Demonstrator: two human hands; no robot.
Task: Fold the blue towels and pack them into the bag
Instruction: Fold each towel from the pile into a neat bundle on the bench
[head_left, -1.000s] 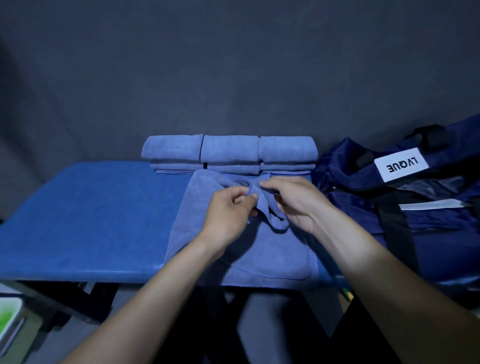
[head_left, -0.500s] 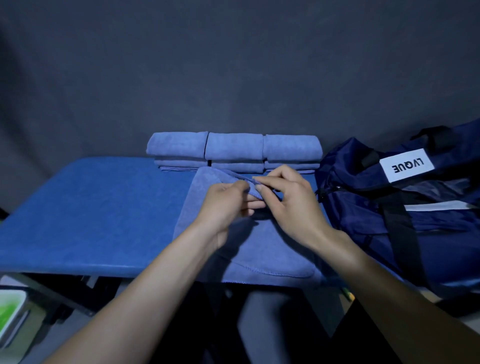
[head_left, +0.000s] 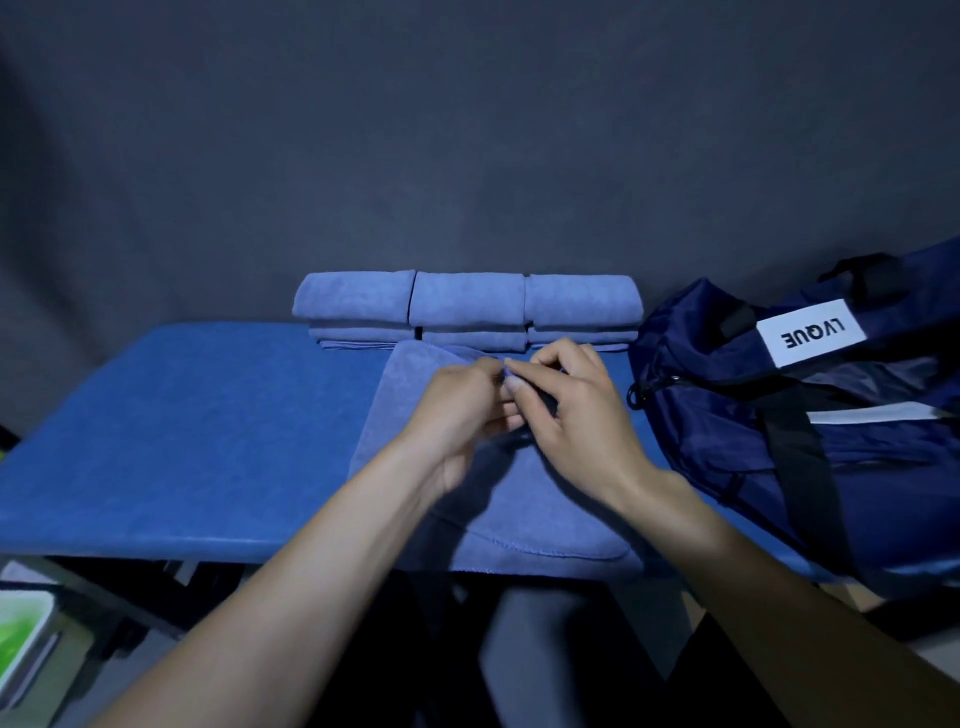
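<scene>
A blue towel (head_left: 395, 415) lies partly folded on the blue table (head_left: 182, 441), its near edge hanging over the front. My left hand (head_left: 462, 415) and my right hand (head_left: 571, 415) meet above the towel's far middle, both pinching its upper edge between fingertips. Folded blue towels (head_left: 467, 306) sit in a row of stacks along the table's back edge. The navy bag (head_left: 810, 431) with a white label lies at the right, a little beyond my right hand.
A dark grey backdrop hangs behind the table. Black straps cross the bag. At the lower left, below the table, a white tray (head_left: 21, 639) with something green shows. The left part of the table holds nothing but its cover.
Both hands have moved away from me toward the folded stacks, carrying the pinched towel edge, and the bunched fold under them has flattened. The view has shifted slightly.
</scene>
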